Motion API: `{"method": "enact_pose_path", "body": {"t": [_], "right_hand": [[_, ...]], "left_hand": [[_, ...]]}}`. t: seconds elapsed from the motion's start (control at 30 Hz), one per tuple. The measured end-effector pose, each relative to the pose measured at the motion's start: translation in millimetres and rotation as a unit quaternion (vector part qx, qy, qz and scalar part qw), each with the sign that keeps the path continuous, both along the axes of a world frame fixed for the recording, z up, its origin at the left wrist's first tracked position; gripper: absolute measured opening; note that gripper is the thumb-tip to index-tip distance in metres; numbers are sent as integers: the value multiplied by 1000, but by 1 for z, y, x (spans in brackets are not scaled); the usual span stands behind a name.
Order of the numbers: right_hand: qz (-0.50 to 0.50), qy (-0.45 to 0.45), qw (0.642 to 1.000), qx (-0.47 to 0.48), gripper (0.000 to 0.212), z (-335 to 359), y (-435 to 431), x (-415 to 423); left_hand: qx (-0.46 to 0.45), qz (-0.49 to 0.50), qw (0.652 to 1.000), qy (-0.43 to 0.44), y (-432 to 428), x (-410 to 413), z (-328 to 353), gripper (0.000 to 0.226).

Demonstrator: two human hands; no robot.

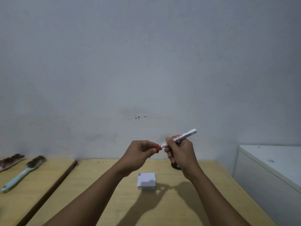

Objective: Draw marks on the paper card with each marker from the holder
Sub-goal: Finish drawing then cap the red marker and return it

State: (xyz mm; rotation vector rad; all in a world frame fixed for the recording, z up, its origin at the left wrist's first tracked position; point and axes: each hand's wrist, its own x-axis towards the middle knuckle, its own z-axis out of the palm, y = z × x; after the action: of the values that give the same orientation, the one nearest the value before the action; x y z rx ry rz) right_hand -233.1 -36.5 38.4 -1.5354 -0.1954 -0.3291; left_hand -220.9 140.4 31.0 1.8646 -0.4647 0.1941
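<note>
I hold a white marker [182, 137] with red lettering in the air above the table, its barrel gripped in my right hand [180, 152]. My left hand [140, 154] pinches the marker's red cap [158, 147] at its left end. The cap sits against the barrel; whether it is fully on I cannot tell. Below my hands a small white folded paper card [146, 181] lies on the wooden table [101, 193], with short blue and red marks at its top left corner. A dark round holder base [175, 166] shows behind my right wrist, mostly hidden.
A second wooden table [40, 176] stands to the left with a light-blue handled brush [24, 172] and another brush [11, 161] on it. A white cabinet [268, 168] stands at the right. A grey wall is close behind the tables.
</note>
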Motion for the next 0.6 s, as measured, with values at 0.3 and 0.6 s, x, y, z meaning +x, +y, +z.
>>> {"method": "enact_pose_path", "body": {"t": [0.3, 0.6], "right_hand": [[13, -61, 994, -89, 21, 27, -19, -17], [-14, -69, 993, -99, 27, 26, -26, -16]], "left_hand": [[215, 46, 965, -143, -19, -3, 30, 19], [293, 126, 901, -294, -31, -7, 34, 18]]}}
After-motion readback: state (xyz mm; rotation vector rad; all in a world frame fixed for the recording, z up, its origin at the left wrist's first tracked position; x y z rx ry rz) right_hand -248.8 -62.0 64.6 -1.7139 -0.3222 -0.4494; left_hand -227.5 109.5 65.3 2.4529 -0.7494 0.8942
